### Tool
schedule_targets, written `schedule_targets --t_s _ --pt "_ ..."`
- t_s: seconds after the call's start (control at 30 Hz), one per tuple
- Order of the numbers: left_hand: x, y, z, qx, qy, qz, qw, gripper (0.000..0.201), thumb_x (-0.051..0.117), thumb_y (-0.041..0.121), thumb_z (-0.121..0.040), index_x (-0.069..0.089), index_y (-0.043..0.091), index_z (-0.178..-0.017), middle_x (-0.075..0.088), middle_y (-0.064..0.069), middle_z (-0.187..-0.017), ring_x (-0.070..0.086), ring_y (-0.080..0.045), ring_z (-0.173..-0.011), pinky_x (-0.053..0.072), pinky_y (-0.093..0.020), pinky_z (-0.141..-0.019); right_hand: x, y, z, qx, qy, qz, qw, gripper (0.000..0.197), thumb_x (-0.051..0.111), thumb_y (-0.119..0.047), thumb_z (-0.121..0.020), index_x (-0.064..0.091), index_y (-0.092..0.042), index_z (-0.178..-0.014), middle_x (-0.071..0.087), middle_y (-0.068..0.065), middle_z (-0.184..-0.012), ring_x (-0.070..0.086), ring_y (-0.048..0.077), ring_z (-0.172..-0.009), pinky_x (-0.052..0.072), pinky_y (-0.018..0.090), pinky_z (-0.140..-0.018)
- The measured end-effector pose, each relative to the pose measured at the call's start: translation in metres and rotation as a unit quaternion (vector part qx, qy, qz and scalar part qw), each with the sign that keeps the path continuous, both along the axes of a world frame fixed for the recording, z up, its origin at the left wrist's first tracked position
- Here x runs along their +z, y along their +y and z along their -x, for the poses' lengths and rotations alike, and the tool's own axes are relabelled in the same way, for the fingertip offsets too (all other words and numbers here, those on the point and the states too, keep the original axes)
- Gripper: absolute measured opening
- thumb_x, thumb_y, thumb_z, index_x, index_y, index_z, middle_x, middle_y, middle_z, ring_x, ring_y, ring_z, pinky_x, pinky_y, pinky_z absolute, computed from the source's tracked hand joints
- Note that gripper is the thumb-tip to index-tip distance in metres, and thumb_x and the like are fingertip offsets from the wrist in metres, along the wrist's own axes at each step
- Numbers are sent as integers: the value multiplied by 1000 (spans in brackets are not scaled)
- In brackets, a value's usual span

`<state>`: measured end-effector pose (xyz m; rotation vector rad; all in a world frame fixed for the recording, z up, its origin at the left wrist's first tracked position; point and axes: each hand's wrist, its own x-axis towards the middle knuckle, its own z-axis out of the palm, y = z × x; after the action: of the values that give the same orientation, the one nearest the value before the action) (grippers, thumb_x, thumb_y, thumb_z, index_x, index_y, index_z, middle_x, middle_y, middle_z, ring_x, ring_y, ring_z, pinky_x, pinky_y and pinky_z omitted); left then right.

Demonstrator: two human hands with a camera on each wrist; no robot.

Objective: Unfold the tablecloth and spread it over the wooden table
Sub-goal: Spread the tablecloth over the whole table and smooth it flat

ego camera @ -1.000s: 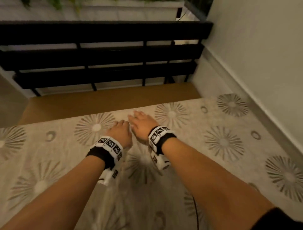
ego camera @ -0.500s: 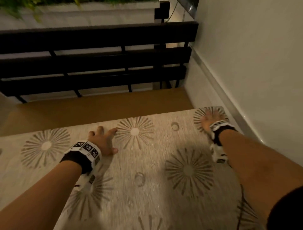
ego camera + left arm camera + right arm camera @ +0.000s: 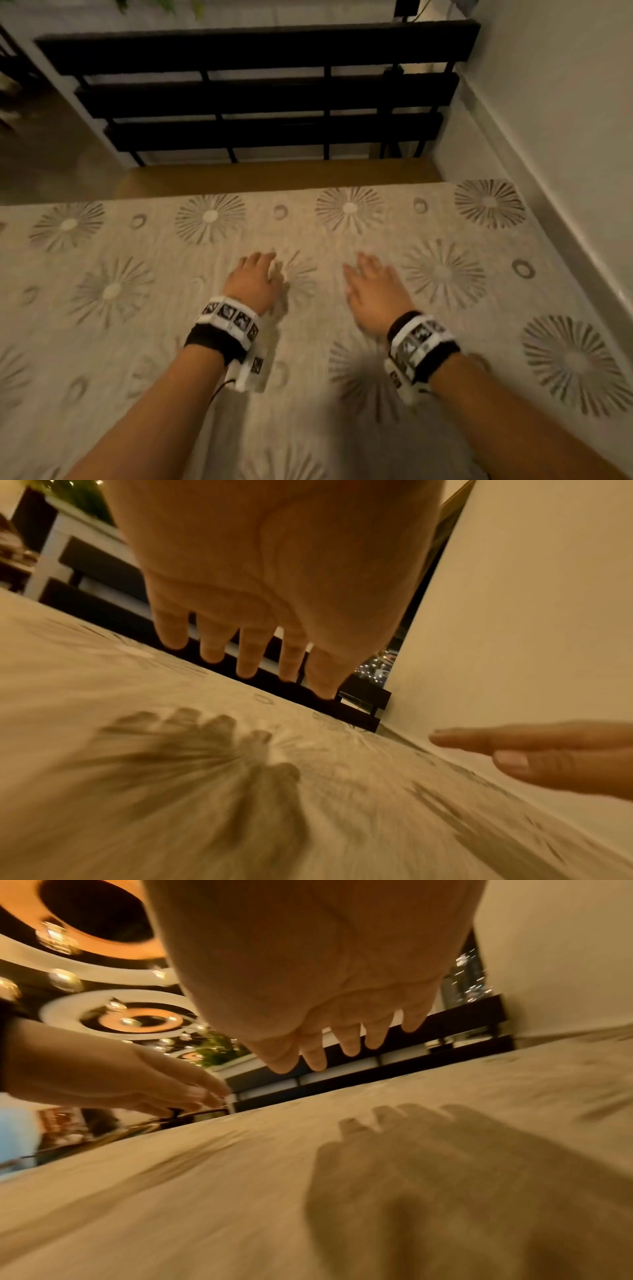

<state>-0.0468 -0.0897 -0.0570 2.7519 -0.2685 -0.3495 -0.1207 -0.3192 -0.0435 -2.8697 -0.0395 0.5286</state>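
A beige tablecloth [image 3: 171, 329] with grey starburst and ring prints lies spread flat over the wooden table, whose bare strip [image 3: 274, 176] shows along the far edge. My left hand [image 3: 255, 279] hovers palm down just above the cloth near the middle, fingers straight and holding nothing. My right hand [image 3: 371, 287] is beside it to the right, also palm down with straight fingers. In the left wrist view the left hand's fingers [image 3: 246, 656] hang above the cloth [image 3: 205, 791]. In the right wrist view the right hand's fingers [image 3: 349, 1039] cast a shadow on the cloth [image 3: 394, 1164].
A black slatted bench back [image 3: 267, 99] stands just beyond the table's far edge. A pale wall [image 3: 565, 120] runs close along the table's right side. Floor [image 3: 44, 147] shows at the far left.
Both hands had swept apart across the cloth, the right one out to the wall-side corner. They have now come back together near the middle, closer to me.
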Motion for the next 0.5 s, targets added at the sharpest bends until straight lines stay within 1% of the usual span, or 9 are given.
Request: schedule_targets --t_s 0.03,0.1,0.17,0.2,0.27,0.33,0.4,0.43,0.5 --pt "-2 25 28 -10 6 -22 1000 52 37 44 -94 38 21 -140 39 -9 -147 35 -31 -132 36 -47 -105 -1 32 25 27 7 -23 999 54 25 -37 -100 15 -24 -152 0 6 -162 1 27 -149 3 46 -118" --pt "-6 78 88 -10 41 -75 996 59 27 51 -92 30 25 -145 28 -8 -154 26 -32 -139 29 -47 -110 -6 90 74 65 36 -46 996 54 23 -39 -102 13 -26 -153 -3 4 -162 -2 25 -149 1 44 -118" --pt "-7 124 146 9 73 -105 992 77 8 64 -81 21 30 -149 15 -6 -159 14 -34 -144 17 -48 -114 -16 135 114 91 46 -59 993 54 21 -42 -102 10 -28 -153 -5 2 -162 -5 22 -149 -1 42 -118" --pt "-10 142 171 21 72 -107 991 84 -1 66 -75 17 32 -150 11 -5 -160 10 -35 -145 14 -49 -114 -23 151 130 99 45 -54 993 54 21 -42 -101 9 -29 -153 -6 1 -162 -6 21 -149 -2 41 -118" --pt "-19 169 214 38 59 -108 992 85 -6 66 -73 12 35 -150 5 -5 -161 4 -36 -146 9 -50 -115 -37 172 158 99 47 -36 993 57 18 -46 -99 6 -31 -153 -8 1 -162 -8 20 -149 -5 40 -117" --pt "-37 189 246 43 63 -114 991 81 -8 66 -74 3 39 -150 -2 -4 -161 -2 -35 -146 5 -50 -116 -49 175 183 74 42 -22 996 64 7 -56 -93 2 -32 -152 -10 -1 -162 -9 19 -149 -7 38 -117" --pt "-53 203 267 51 63 -109 991 78 -15 70 -76 -5 40 -146 -1 -4 -161 -3 -34 -147 2 -50 -117 -60 161 205 44 17 -6 999 75 -7 -66 -84 1 -34 -152 -12 -4 -161 -9 18 -149 -10 37 -115" --pt "-59 208 275 52 55 -104 992 77 -19 71 -76 -5 38 -145 2 -4 -161 -1 -33 -147 2 -50 -117 -64 149 215 26 2 -1 1000 79 -11 -67 -81 0 -35 -152 -12 -5 -160 -10 17 -148 -12 36 -115" --pt "-66 212 283 54 36 -96 993 76 -22 69 -78 -2 38 -145 6 -4 -160 2 -32 -147 1 -49 -117 -71 119 235 -13 -21 22 999 77 -12 -69 -81 -4 -35 -150 -15 -7 -157 -13 14 -147 -15 36 -113"
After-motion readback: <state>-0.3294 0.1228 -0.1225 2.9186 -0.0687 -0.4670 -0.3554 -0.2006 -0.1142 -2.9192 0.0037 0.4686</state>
